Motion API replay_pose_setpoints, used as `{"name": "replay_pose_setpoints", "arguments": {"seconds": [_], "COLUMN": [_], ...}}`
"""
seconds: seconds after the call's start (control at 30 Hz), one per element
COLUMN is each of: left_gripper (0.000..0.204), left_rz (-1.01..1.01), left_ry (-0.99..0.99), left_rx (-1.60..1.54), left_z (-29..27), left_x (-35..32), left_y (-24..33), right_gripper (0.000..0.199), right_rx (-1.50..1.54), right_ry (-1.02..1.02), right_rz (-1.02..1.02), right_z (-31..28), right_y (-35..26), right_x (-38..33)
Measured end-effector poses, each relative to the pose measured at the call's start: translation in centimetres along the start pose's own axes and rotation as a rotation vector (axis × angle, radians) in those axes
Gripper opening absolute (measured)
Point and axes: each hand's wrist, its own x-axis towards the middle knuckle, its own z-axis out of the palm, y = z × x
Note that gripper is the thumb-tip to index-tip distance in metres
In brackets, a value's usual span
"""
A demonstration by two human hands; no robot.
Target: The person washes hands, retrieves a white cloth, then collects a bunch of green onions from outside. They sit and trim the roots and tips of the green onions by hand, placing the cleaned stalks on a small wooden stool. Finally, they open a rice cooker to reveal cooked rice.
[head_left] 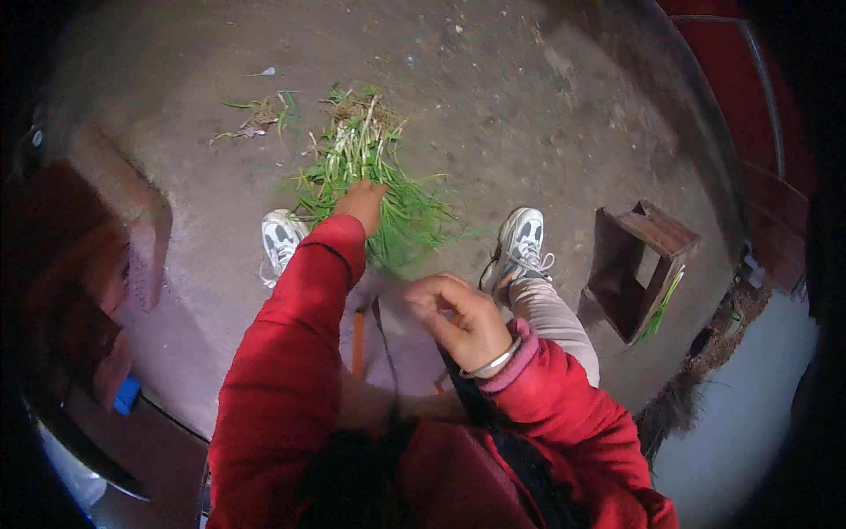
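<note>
A loose pile of scallions [352, 159] lies on the floor in front of me, white root ends pointing away and green leaves toward me. My left hand [359, 206] reaches down onto the leaves, its fingers bent and closed among them; the fingertips are partly hidden. Nearer my body, my right hand [460, 319] is raised above my lap with its fingers curled in and thumb drawn against them. A silver bracelet [498, 360] circles that wrist. Whatever the right fingers pinch cannot be made out, though blurred green shows just beyond them.
A few scraps of roots and leaves [262, 116] lie left of the pile. My shoes [523, 238] flank the greens. To the right, a small wooden stool [639, 269] rests on its side, green stalks [663, 304] beside it. Brown furniture [97, 229] stands at left.
</note>
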Motion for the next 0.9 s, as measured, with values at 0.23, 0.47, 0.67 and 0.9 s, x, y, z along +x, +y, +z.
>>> {"name": "replay_pose_setpoints", "arguments": {"seconds": [0.23, 0.47, 0.67, 0.9], "left_gripper": [0.050, 0.027, 0.030, 0.027], "left_rz": [-0.210, -0.223, -0.413, -0.168], "left_ry": [-0.131, 0.218, 0.179, 0.284], "left_rx": [-0.091, -0.454, -1.229, -1.432], "left_z": [4.3, 3.0, -6.2, -13.7], "left_x": [2.6, 2.9, -2.3, -15.7], "left_y": [0.1, -0.1, 4.2, 11.5], "right_gripper": [0.023, 0.023, 0.016, 0.010], "right_rx": [0.103, 0.091, 0.308, 0.092], "right_ry": [0.005, 0.056, 0.234, 0.235], "right_rz": [0.073, 0.048, 0.048, -0.345], "right_z": [-1.3, -2.1, -2.4, -2.5], "right_y": [-0.4, -0.2, -0.6, -1.1], "right_x": [-0.3, -1.6, -2.0, -2.6]}}
